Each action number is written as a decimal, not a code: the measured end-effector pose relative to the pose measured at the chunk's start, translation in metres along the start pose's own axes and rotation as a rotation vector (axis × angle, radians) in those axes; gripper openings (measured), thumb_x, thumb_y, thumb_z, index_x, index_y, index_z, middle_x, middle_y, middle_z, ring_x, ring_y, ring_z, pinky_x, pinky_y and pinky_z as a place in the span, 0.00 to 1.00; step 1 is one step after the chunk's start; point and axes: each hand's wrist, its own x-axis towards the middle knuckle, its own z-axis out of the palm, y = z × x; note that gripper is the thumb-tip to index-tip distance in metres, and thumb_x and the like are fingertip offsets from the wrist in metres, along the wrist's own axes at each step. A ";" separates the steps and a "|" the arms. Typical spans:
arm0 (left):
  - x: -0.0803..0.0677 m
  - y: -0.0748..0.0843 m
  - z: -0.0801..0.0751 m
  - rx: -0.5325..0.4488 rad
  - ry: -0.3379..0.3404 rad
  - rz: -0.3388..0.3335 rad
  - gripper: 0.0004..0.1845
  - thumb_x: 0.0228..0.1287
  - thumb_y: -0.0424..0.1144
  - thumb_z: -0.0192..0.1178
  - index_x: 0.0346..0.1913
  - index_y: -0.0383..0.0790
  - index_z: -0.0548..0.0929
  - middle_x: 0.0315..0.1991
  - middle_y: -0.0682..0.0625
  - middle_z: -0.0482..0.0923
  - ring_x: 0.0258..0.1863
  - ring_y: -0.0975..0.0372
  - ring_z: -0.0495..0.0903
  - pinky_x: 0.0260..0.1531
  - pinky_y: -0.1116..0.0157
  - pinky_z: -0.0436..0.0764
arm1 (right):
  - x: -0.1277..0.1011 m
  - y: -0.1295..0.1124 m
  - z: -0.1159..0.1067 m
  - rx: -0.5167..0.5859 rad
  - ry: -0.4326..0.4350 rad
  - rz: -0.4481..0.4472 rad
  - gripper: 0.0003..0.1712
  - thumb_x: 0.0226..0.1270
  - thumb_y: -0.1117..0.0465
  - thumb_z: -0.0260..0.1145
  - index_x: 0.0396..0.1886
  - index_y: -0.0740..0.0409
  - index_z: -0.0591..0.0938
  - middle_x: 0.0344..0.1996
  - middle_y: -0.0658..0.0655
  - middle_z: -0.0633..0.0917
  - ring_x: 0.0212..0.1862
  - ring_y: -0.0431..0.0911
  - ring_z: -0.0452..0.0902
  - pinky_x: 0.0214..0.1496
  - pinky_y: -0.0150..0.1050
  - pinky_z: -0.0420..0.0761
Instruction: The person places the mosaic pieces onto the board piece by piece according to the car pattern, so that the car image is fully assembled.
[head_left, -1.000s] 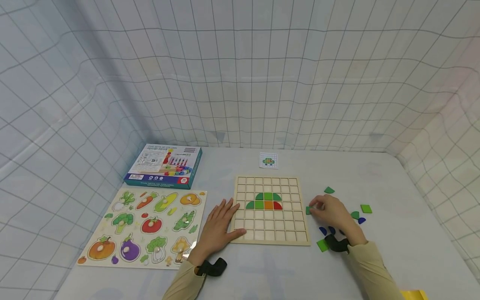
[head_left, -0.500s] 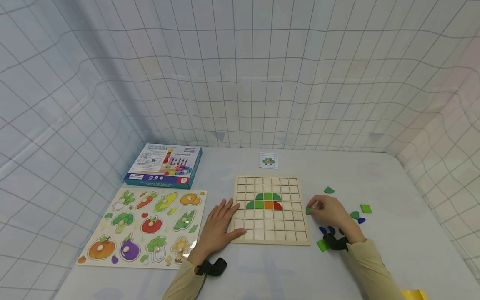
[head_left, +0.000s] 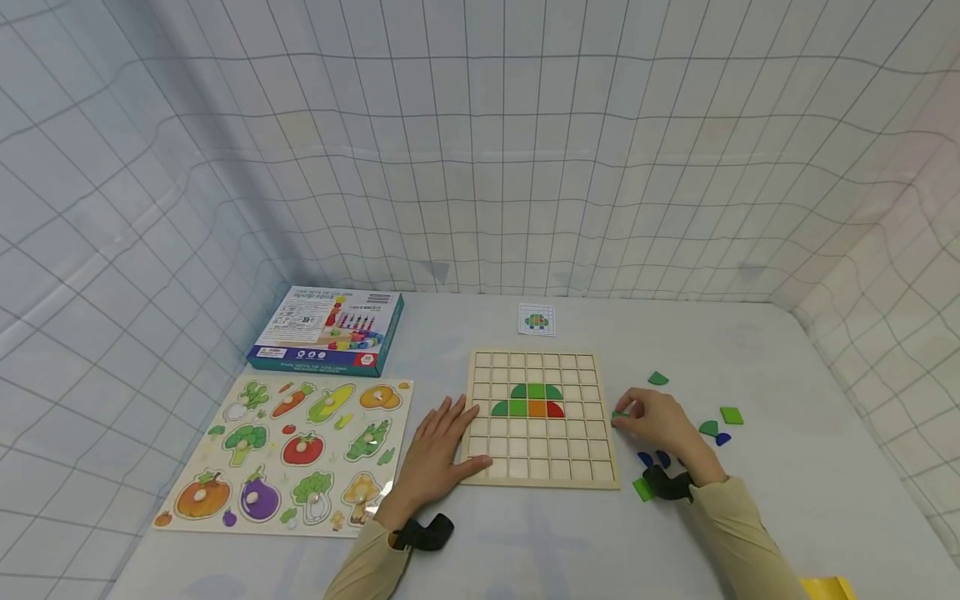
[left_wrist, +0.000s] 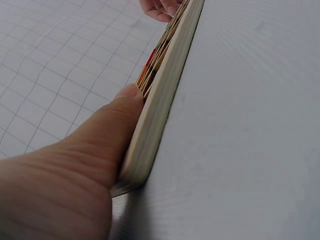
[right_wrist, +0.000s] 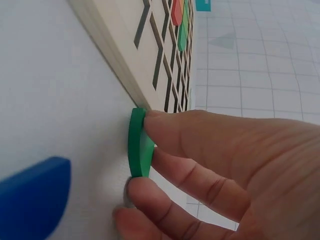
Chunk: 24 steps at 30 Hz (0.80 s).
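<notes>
A wooden grid board (head_left: 537, 473) lies mid-table, bearing green tiles, an orange square (head_left: 537, 408) and a red quarter-circle (head_left: 555, 410). My left hand (head_left: 438, 462) rests on its left edge, fingers spread and straight; the left wrist view shows the thumb (left_wrist: 107, 132) along the frame. Just off the board's right side, my right hand (head_left: 660, 421) pinches a green curved-edged tile (right_wrist: 135, 145) between thumb and fingers. In the right wrist view a blue piece (right_wrist: 35, 197) lies near that hand. My fingers partly cover the green tile.
Loose green and blue pieces lie around my right hand, including a green square (head_left: 732, 416) and a green quarter-circle (head_left: 657, 378). Behind the board is a pattern card (head_left: 537, 319). At left are a vegetable puzzle (head_left: 285, 475) and a box (head_left: 326, 331). A yellow object (head_left: 827, 588) shows at bottom right.
In my right hand the green tile has turned slightly, so less of it shows in the head view. The left hand and the board have stayed still.
</notes>
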 end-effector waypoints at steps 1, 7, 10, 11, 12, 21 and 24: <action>0.000 0.000 0.000 0.000 -0.001 -0.002 0.41 0.58 0.61 0.60 0.70 0.42 0.65 0.71 0.43 0.57 0.72 0.50 0.48 0.68 0.50 0.46 | 0.000 0.000 0.000 -0.003 -0.002 0.004 0.09 0.59 0.60 0.70 0.34 0.59 0.81 0.21 0.49 0.76 0.21 0.43 0.68 0.21 0.37 0.69; 0.000 0.000 0.000 -0.007 0.008 0.005 0.42 0.57 0.61 0.61 0.70 0.42 0.65 0.71 0.42 0.57 0.72 0.50 0.49 0.68 0.51 0.47 | 0.002 0.000 -0.002 -0.018 -0.012 0.017 0.07 0.58 0.61 0.69 0.34 0.58 0.82 0.22 0.50 0.77 0.22 0.43 0.69 0.22 0.37 0.70; 0.000 -0.001 0.001 -0.011 -0.003 -0.004 0.42 0.58 0.61 0.61 0.70 0.42 0.65 0.71 0.43 0.56 0.72 0.51 0.47 0.68 0.52 0.46 | 0.002 0.000 -0.003 -0.013 -0.021 0.010 0.05 0.59 0.63 0.68 0.36 0.57 0.83 0.22 0.50 0.77 0.22 0.44 0.68 0.22 0.37 0.69; 0.000 -0.001 0.001 -0.012 -0.010 -0.010 0.42 0.58 0.62 0.60 0.71 0.43 0.64 0.72 0.44 0.55 0.72 0.52 0.47 0.69 0.53 0.45 | 0.002 0.000 -0.003 -0.011 -0.023 0.007 0.05 0.59 0.64 0.67 0.36 0.56 0.83 0.22 0.50 0.77 0.22 0.44 0.68 0.22 0.37 0.69; 0.000 -0.001 0.001 -0.014 -0.016 -0.014 0.42 0.58 0.62 0.60 0.71 0.43 0.64 0.72 0.44 0.55 0.72 0.52 0.46 0.69 0.54 0.44 | 0.002 0.000 -0.003 -0.010 -0.025 0.005 0.05 0.59 0.64 0.67 0.36 0.56 0.84 0.22 0.50 0.77 0.22 0.44 0.68 0.22 0.37 0.68; 0.000 0.000 0.000 -0.019 -0.005 -0.006 0.42 0.58 0.61 0.61 0.71 0.43 0.64 0.72 0.43 0.56 0.72 0.51 0.46 0.68 0.52 0.45 | 0.001 0.003 -0.004 -0.047 -0.024 -0.007 0.08 0.59 0.68 0.63 0.33 0.53 0.86 0.24 0.50 0.78 0.26 0.44 0.70 0.24 0.38 0.71; 0.000 0.000 -0.001 -0.014 0.000 -0.002 0.42 0.58 0.61 0.61 0.70 0.42 0.65 0.71 0.43 0.56 0.72 0.50 0.48 0.68 0.51 0.46 | -0.001 0.003 -0.004 -0.055 -0.023 -0.017 0.09 0.59 0.70 0.63 0.32 0.52 0.86 0.26 0.49 0.79 0.29 0.45 0.73 0.27 0.38 0.73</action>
